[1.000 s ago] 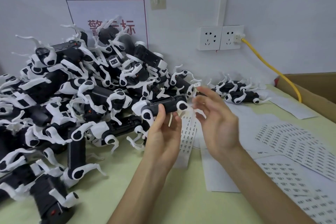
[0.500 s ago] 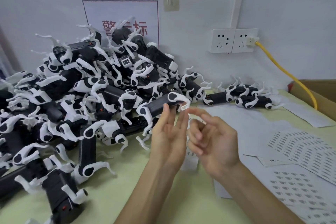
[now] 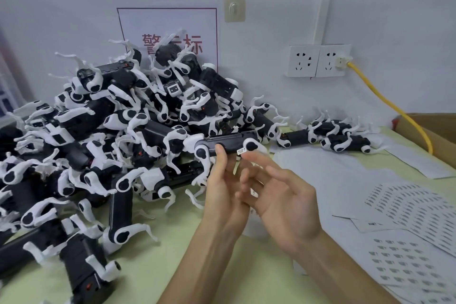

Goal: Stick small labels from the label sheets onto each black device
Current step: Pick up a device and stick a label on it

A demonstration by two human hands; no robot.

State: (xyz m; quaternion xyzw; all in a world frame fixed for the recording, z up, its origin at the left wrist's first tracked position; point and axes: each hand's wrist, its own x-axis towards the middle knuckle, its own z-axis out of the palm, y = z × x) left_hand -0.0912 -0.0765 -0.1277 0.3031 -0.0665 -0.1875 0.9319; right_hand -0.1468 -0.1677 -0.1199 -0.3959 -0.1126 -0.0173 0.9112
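The black device (image 3: 227, 143), with white leg-like parts at each end, is held level above the table (image 3: 222, 269) just in front of the heap, and a small white label (image 3: 241, 151) sits on its lower edge near the right end. The left hand (image 3: 222, 195) holds it from below, its grip closed round the body with the thumb pressed on the near face. The right hand (image 3: 281, 205) is close alongside with its grip spread, fingers straight and loose; its topmost fingertip is just under the label, and I cannot tell if they touch. To the left is the tangled heap of similar devices (image 3: 118, 136), and a few more lie by the wall (image 3: 340, 137). Label sheets (image 3: 409, 219) cover the table's right side, near a cardboard box (image 3: 441, 136), a yellow cable (image 3: 385, 102) and wall sockets (image 3: 318, 60).
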